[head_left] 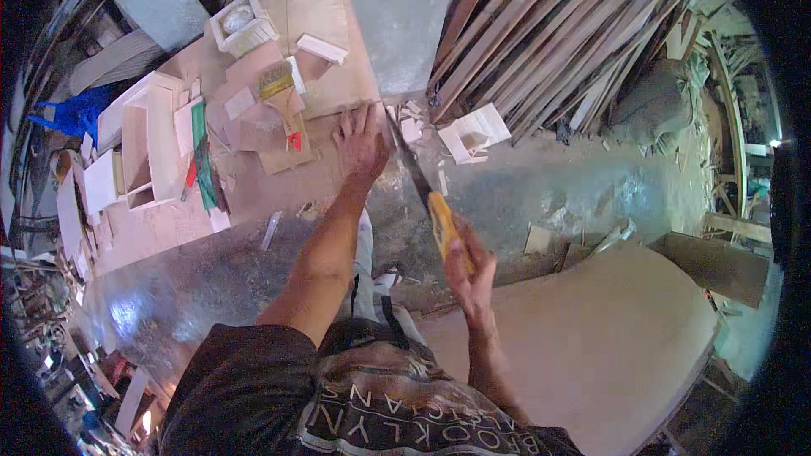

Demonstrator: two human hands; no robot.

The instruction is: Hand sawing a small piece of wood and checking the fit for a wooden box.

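Note:
My right hand (471, 263) is closed round the yellow handle of a handsaw (410, 160). The saw's long dark blade slants away from me, its far part beside the right edge of a pale wooden board (328, 116). Lying on that board close to the blade, my left hand (365, 148) has its fingers spread and pointing away from me. Left of this hand, a wide brush (283, 103) with a wooden handle rests on small wood pieces. Exactly where the blade's teeth meet the wood is too small to tell.
An open wooden box (145, 143) stands at the left, near a green strip (204, 156). A small square wooden frame (242, 24) sits farther back. Long wood strips (557, 34) are piled at the far right; a large pale panel (583, 338) lies near right. Offcuts (476, 131) litter the floor.

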